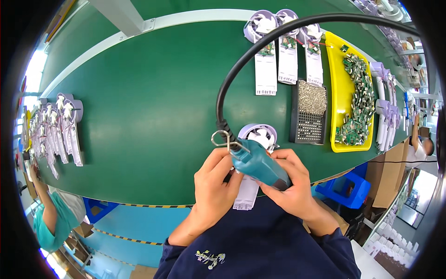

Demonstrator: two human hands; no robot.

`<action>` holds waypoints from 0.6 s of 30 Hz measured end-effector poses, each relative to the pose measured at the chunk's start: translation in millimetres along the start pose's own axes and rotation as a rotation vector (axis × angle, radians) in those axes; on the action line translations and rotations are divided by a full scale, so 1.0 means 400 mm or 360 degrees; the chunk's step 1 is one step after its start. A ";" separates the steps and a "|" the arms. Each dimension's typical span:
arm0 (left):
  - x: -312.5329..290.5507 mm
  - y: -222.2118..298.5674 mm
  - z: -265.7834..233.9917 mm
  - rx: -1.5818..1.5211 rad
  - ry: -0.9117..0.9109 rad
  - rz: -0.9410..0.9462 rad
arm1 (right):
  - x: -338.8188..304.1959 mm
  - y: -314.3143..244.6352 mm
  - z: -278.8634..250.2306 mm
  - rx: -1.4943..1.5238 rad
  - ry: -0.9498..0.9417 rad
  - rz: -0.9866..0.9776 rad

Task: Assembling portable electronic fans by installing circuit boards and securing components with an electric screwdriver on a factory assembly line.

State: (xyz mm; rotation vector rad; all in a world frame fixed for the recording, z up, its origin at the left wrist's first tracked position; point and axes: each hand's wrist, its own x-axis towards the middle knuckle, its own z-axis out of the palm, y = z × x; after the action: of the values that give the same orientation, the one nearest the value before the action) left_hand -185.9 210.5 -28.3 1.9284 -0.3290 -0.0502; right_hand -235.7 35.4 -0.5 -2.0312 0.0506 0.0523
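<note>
Holding pale fan unit [246, 191], fingers [292, 160] half curled

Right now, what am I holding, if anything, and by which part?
Your left hand seems to hold the fan unit by its handle, just below the round head. For your right hand, I can't tell: the teal tool partly covers it.

1 pale lilac fan unit [246, 193], partly beneath 1 slanted teal tool [258, 163]

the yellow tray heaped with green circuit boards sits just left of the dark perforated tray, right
Not left: the head view shows the yellow tray heaped with green circuit boards just right of the dark perforated tray.
</note>
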 end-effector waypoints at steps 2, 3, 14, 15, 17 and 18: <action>0.002 -0.001 0.003 -0.0065 -0.0012 -0.0010 | 0.000 -0.001 0.005 -0.0034 0.0009 0.0022; 0.002 -0.003 0.001 -0.0069 -0.0015 -0.0019 | 0.000 -0.002 0.007 -0.0040 0.0022 0.0025; 0.006 0.002 -0.012 -0.0149 -0.0083 -0.0030 | -0.013 0.008 0.015 -0.0127 0.0109 0.0005; 0.006 0.011 -0.007 -0.0331 -0.0113 -0.0237 | -0.021 0.010 0.025 0.0025 0.0232 0.0113; 0.003 0.010 0.000 -0.0359 -0.0133 -0.0285 | -0.025 0.014 0.029 0.0143 0.0363 0.0204; 0.003 0.012 0.000 -0.0363 -0.0140 -0.0307 | -0.023 0.011 0.029 0.0146 0.0370 0.0216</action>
State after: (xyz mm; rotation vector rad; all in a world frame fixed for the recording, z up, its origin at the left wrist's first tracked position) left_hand -185.6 208.6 -23.8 1.7284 -0.1859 -0.2885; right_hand -245.3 43.8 -9.0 -1.9313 0.3311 -0.0996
